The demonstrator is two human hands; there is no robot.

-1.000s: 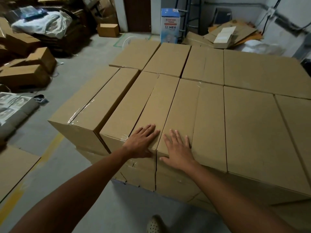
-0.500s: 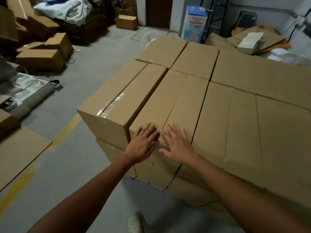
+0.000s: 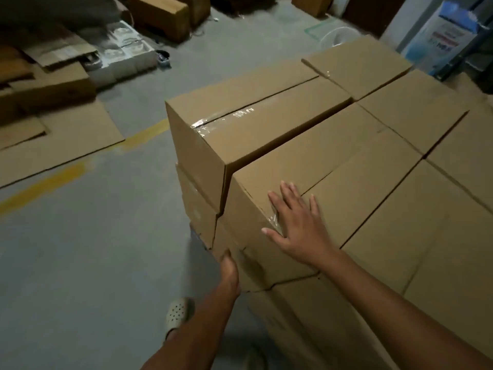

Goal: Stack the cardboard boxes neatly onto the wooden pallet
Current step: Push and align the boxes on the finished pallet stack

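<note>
Boxes fill the right half of the head view: a block of cardboard boxes (image 3: 400, 209) packed edge to edge, at least two layers deep, standing on a grey floor (image 3: 93, 263). We cannot see what lies under the block.

The box at hand (image 3: 320, 161) sits in the top layer, one place in from the stack's near left corner. Just beside it, at the corner itself, is a taped box (image 3: 240, 124) whose top stands a little higher, with a dark gap between the two.

Our right hand (image 3: 298, 225) lies flat on the top of the box at hand, at its near edge. The fingers are straight and spread and hold nothing, and the thumb reaches over the clear tape at the rim.

Our left hand (image 3: 230, 271) is lower, seen edge-on against the near face of the same box. It looks flat, with nothing grasped.

A pale perforated shoe (image 3: 178, 313) stands on the floor below the left forearm. A yellow line (image 3: 42, 186) crosses the floor to the left, partly under flattened cardboard sheets (image 3: 58, 148). Loose boxes (image 3: 160, 14) lie at the far left, and a blue and white carton (image 3: 448, 36) stands beyond the stack's far right edge.
</note>
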